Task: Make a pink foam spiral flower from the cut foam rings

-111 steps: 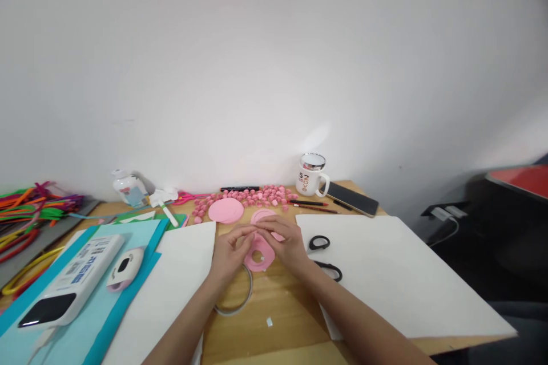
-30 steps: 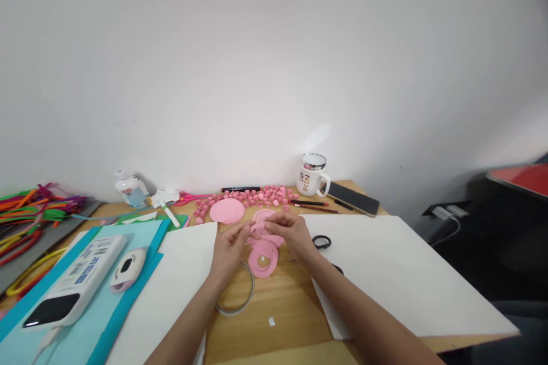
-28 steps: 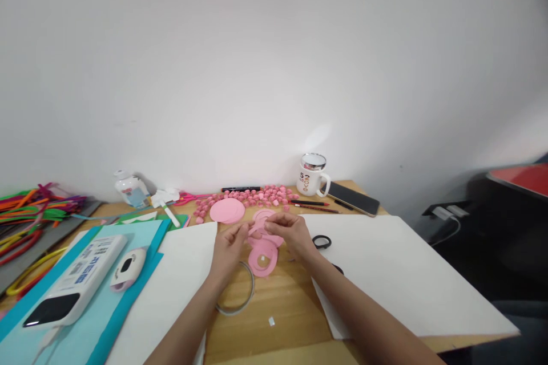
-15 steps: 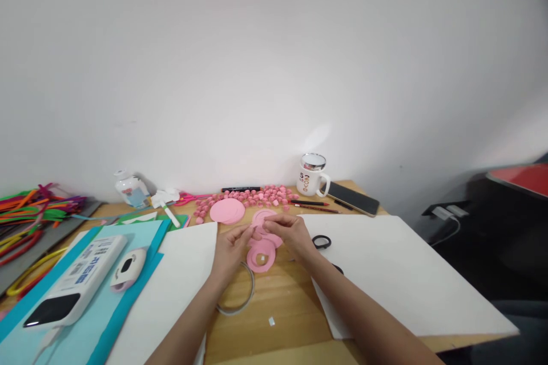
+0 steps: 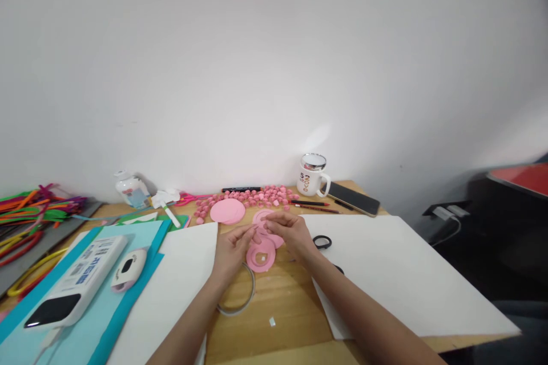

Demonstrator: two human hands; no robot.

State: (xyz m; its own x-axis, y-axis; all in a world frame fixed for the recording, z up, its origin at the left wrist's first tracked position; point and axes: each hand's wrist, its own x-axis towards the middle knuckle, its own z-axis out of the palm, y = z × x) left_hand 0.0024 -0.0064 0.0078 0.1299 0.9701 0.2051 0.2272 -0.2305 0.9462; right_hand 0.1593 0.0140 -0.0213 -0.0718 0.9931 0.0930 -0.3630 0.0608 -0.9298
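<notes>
My left hand is closed in a pinch above the wooden table, with pink paper at its fingertips. Facing it, my right hand also pinches at this pink paper, the fingertips of both hands almost meeting. The fingers cover much of the held piece. Beneath them lies a cut pink paper spiral, a small whitish square inside its curl. Close to my left wrist is a roll of tape. Beyond the hands, pink paper discs lie before a heap of small rolled pink paper pieces.
White sheets lie at both sides, black-handled scissors partly on the right one. At the back stand a white mug and a phone. Leftward are a white power bank, a bottle and colourful pipe cleaners.
My fingers have shifted very slightly around the pink paper between them. Everything else stays in place.
</notes>
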